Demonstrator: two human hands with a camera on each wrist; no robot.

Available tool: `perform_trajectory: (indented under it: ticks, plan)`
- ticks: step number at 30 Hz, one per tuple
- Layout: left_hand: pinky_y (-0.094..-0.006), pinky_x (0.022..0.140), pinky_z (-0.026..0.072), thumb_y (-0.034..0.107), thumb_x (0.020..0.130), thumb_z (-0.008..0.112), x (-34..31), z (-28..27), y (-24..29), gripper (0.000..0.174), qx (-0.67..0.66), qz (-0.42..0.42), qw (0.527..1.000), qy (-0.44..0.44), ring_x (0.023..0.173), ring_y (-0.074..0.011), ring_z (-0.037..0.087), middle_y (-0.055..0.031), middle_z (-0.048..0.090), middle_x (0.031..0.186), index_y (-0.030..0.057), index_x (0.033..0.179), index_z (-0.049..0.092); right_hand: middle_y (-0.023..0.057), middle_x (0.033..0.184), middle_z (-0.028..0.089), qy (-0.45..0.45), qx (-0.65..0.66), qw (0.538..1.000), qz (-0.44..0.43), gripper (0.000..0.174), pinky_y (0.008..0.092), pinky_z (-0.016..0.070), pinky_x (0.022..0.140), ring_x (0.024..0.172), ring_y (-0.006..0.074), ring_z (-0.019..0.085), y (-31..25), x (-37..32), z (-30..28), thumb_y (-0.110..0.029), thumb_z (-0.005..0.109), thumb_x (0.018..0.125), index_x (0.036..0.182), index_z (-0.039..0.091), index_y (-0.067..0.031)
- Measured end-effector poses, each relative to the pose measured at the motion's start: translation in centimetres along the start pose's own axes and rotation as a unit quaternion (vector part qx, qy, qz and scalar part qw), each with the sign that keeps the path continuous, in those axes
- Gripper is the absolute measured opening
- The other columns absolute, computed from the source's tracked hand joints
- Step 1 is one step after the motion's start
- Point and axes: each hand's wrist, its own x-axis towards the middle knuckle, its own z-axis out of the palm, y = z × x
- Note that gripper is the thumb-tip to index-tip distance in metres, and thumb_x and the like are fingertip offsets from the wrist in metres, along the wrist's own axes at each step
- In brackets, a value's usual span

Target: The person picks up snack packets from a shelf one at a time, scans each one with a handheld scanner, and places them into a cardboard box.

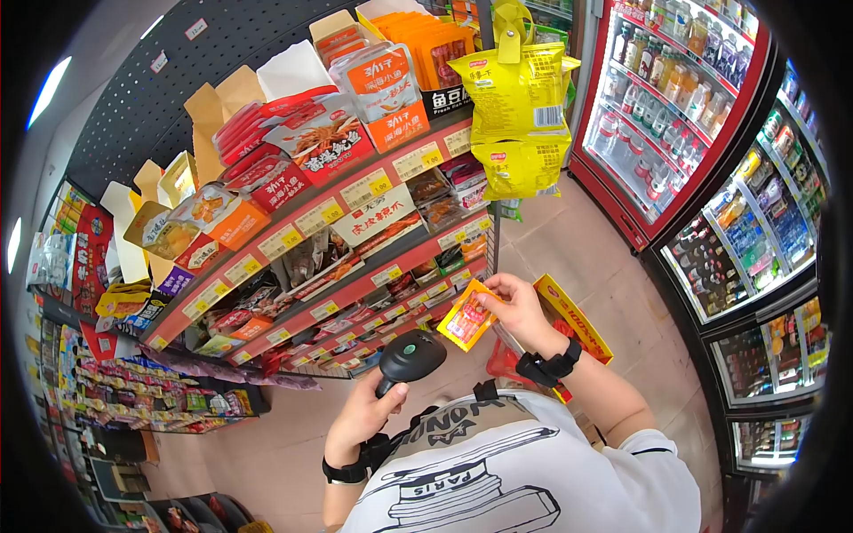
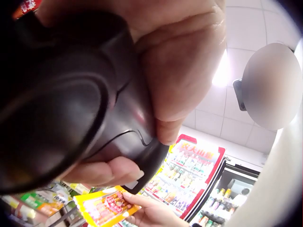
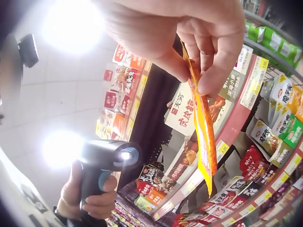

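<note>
My left hand [image 1: 366, 410] grips a black handheld barcode scanner [image 1: 412, 357] by its handle, fingers wrapped around it in the right wrist view. The scanner's lit front window [image 3: 125, 155] faces toward the snack packet. Between thumb and fingers my right hand [image 1: 522, 313] pinches an orange-yellow snack packet [image 1: 467, 316] by its upper edge. Edge-on in the right wrist view, the packet [image 3: 203, 132] hangs below the fingertips. In the left wrist view its printed face [image 2: 107, 206] shows, with the scanner filling the foreground.
A stepped snack shelf [image 1: 338, 222] with yellow price tags stands in front. Yellow bags [image 1: 515, 124] hang from its end. Red and black drink coolers [image 1: 657, 115] line the right side. A yellow-red box [image 1: 573, 320] is below the right arm, over the tiled floor [image 1: 622, 293].
</note>
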Motion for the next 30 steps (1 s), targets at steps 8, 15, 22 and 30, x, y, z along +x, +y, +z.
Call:
perform_trajectory:
  ticks: [8, 15, 22, 30]
  plan:
    - [-0.0242, 0.059, 0.0416, 0.027, 0.089, 0.055, 0.2, -0.2, -0.4, 0.026, -0.011, -0.003, 1.000, -0.010, 0.064, -0.0091, 0.048, -0.0014, 0.052, 0.073, 0.0020, 0.092, 0.050, 0.0052, 0.086, 0.063, -0.006, 0.010, 1.000, 0.021, 0.014, 0.0212, 0.0458, 0.070, 0.077, 0.0071, 0.057, 0.2, 0.0, -0.4, -0.008, 0.060, 0.085, 0.095, 0.055, 0.0014]
    - [-0.0237, 0.059, 0.0429, 0.030, 0.088, 0.056, 0.2, -0.1, -0.1, 0.030, -0.016, -0.006, 1.000, -0.012, 0.065, -0.0088, 0.050, -0.0022, 0.054, 0.074, 0.0016, 0.095, 0.051, 0.0056, 0.088, 0.063, -0.013, 0.027, 0.999, 0.024, 0.014, 0.0219, 0.0461, 0.071, 0.079, 0.0078, 0.057, 0.3, 0.1, -0.3, -0.008, 0.060, 0.085, 0.095, 0.056, 0.0016]
    - [-0.0237, 0.059, 0.0431, 0.031, 0.088, 0.057, 0.1, -0.1, -0.1, 0.030, -0.008, -0.011, 1.000, -0.007, 0.064, -0.0090, 0.051, -0.0025, 0.055, 0.073, 0.0009, 0.091, 0.052, 0.0034, 0.081, 0.062, 0.000, 0.038, 0.999, 0.014, 0.015, 0.0198, 0.0439, 0.055, 0.069, 0.0053, 0.055, 1.1, 0.1, -0.2, -0.012, 0.061, 0.084, 0.092, 0.058, -0.0002]
    - [-0.0238, 0.059, 0.0429, 0.032, 0.087, 0.057, 0.0, 0.0, 0.1, 0.031, 0.000, -0.013, 1.000, 0.000, 0.064, -0.0090, 0.051, -0.0024, 0.055, 0.073, 0.0011, 0.090, 0.052, 0.0044, 0.083, 0.063, 0.001, 0.067, 0.996, 0.053, 0.017, 0.0212, 0.0463, 0.061, 0.072, 0.0069, 0.057, 1.3, -0.2, -0.4, -0.012, 0.061, 0.084, 0.095, 0.058, 0.0014]
